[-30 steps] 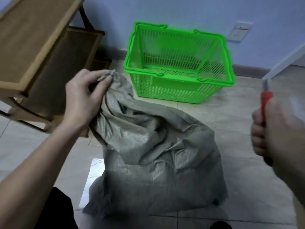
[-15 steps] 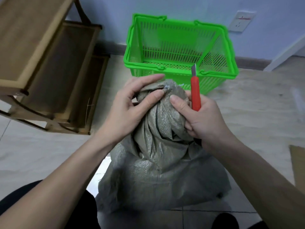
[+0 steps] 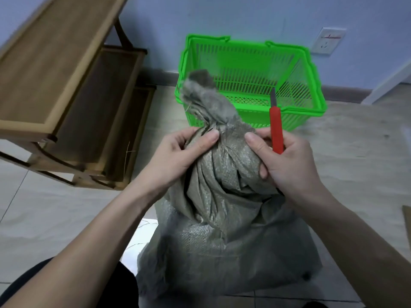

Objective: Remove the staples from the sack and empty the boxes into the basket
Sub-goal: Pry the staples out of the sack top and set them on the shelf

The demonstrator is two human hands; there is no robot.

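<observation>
**Sack neck gripped for opening**

Sack (image 3: 222,207) stands on the floor before the green basket (image 3: 251,63). Left hand (image 3: 178,156) pinches its bunched neck, seemingly to steady it; right hand (image 3: 287,165) presses the fabric while clutching a red knife (image 3: 276,130), blade up, likely kept clear.

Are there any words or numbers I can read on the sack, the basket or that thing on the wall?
No readable text anywhere.
Wall socket: a small red mark, too blurred to read.
Sack: plain grey weave, no print showing.
Basket: plain green, no label visible.
Knife in the right hand: plain red handle, no brand showing.
</observation>
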